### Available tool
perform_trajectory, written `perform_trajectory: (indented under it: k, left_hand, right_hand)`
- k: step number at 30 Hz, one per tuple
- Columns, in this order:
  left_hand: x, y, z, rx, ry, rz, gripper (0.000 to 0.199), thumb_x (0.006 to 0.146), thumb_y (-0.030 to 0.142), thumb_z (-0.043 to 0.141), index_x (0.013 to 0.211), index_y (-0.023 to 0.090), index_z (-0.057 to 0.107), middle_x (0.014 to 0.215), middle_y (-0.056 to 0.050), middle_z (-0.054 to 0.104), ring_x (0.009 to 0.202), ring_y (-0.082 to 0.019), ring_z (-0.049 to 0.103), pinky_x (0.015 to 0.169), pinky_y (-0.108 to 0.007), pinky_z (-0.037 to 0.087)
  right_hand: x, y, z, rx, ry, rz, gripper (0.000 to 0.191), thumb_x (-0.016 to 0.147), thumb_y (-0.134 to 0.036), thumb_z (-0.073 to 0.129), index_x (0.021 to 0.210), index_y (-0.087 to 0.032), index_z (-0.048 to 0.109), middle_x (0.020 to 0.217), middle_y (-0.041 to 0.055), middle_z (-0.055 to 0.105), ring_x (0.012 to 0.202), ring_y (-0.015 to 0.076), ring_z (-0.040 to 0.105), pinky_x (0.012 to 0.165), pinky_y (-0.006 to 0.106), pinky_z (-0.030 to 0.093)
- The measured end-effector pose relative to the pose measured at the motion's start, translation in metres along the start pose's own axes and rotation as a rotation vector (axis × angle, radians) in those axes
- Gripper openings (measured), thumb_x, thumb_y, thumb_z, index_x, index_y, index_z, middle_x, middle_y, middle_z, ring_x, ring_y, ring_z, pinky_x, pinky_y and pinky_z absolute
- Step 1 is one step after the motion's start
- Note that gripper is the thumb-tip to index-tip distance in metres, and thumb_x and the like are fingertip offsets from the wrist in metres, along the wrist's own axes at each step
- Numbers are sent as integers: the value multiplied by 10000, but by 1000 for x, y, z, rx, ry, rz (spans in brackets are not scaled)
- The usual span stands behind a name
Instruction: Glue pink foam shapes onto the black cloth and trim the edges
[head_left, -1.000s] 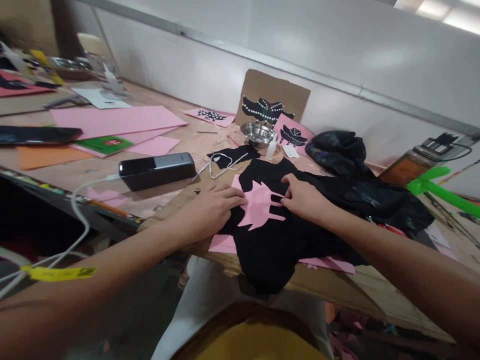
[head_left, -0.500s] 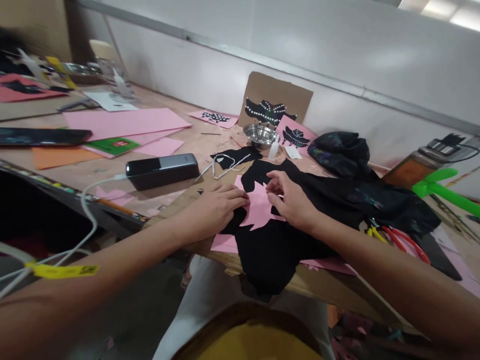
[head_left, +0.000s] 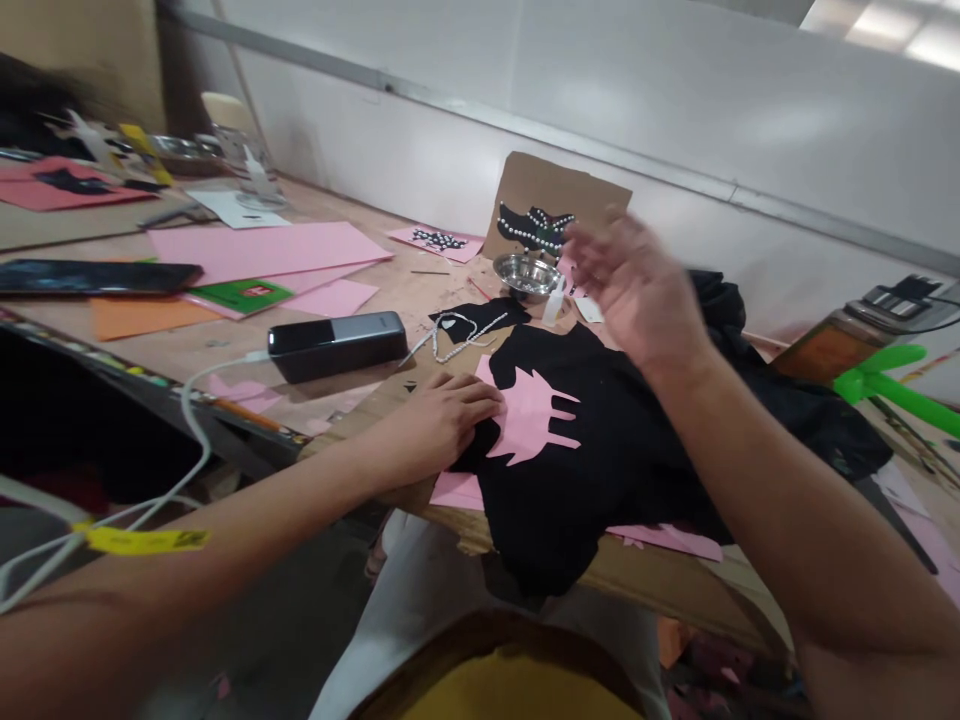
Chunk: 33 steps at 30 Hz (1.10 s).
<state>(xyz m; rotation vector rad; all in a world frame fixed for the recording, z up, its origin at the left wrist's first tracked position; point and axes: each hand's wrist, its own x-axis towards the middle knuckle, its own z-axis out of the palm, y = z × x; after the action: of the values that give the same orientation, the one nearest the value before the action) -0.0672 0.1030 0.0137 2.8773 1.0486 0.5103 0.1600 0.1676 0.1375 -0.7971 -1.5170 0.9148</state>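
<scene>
A pink paper cutout [head_left: 525, 415] with a spiky top and leg-like strips lies flat on black cloth [head_left: 540, 530]. My left hand [head_left: 457, 418] rests on the cutout's left edge, fingers stretched out and pressing down. Raised above the cloth, my right hand [head_left: 645, 300] is blurred by motion. Its fingers look loosely bent and apart, with nothing visible in them. Behind that hand, a pearl-studded black cloth shape on a brown board [head_left: 514, 180] is partly hidden. Near it stand a steel bowl [head_left: 525, 272] and a small white glue bottle [head_left: 553, 302].
A black box-like device [head_left: 337, 345] with a white cable sits left of my left hand. Beyond lie pink sheets [head_left: 262, 245] and a dark phone [head_left: 97, 277]. At right are a jar of orange liquid [head_left: 825, 335] and a green balloon [head_left: 877, 375].
My right hand has left the cutout and lifted up and away toward the bowl, uncovering the cutout's strips. My left hand stays on the left edge. The view has shifted slightly.
</scene>
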Motion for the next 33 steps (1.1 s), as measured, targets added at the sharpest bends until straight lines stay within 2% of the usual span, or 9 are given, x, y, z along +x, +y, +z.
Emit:
perform_trajectory:
  k: [3,5,6,8,11,13,23,29,33]
  left_hand:
    - [1,2,-2,3,-7,-9,385,873,94,431,1178,205,639,1271,-60,658,1176,-240,548,1026,-423,349]
    - [2,6,-6,18,-28,-46,396,855,80,444,1181,198,634,1257,-65,663,1167,-244,553,1016,-422,359]
    - [3,8,-8,29,-41,-69,414,845,72,452,1205,188,623,1249,-73,664,1160,-248,556,1008,-420,368]
    - [4,12,-13,48,-69,-106,466,829,53,462,1267,156,585,1241,-91,659,1155,-252,555,1004,-410,381]
    - [5,17,-19,51,-81,-115,470,828,32,444,1256,156,591,1248,-87,647,1177,-249,540,1031,-404,376]
    - [5,18,-20,36,-80,-95,442,834,21,420,1189,181,629,1248,-68,647,1183,-240,535,1048,-404,368]
    - [3,16,-20,31,33,6,421,891,68,371,1183,182,653,1323,-72,613,1263,-223,499,1117,-434,354]
    - [11,17,-19,-69,-20,68,438,890,76,357,1198,189,647,1311,-76,619,1237,-186,538,1096,-395,409]
    - [12,17,-20,-83,-59,101,425,895,88,353,1177,182,656,1295,-71,637,1222,-189,547,1095,-394,407]
  right_hand:
    - [9,-17,-35,125,275,-152,197,888,-358,487,1056,-255,469,1135,35,639,1086,175,628,846,364,521]
    - [-1,-13,-43,115,340,-196,182,879,-318,475,1051,-266,447,1038,12,646,995,159,654,808,350,524]
    - [-12,-7,-42,71,319,-186,210,853,-301,519,1045,-270,439,970,1,652,921,157,664,776,342,524]
    - [-40,8,-31,-83,130,-100,258,835,-289,588,1050,-258,448,907,2,668,841,158,667,757,341,523]
    - [-82,29,-11,-314,-168,-33,310,838,-205,577,1117,-236,448,903,21,694,878,167,667,811,355,510]
    - [-101,35,-7,-474,-266,-4,344,834,-158,554,1154,-228,447,919,27,703,871,167,664,808,347,501]
    - [-131,40,-21,-816,-368,199,466,787,-117,590,1234,-190,476,936,41,663,855,176,603,806,340,468]
    - [-117,45,-25,-791,-244,180,423,781,-109,560,1191,-183,490,985,53,646,779,150,554,773,333,471]
    - [-107,52,-28,-816,-334,195,460,770,-85,545,1214,-185,479,1006,57,659,883,175,556,836,362,457]
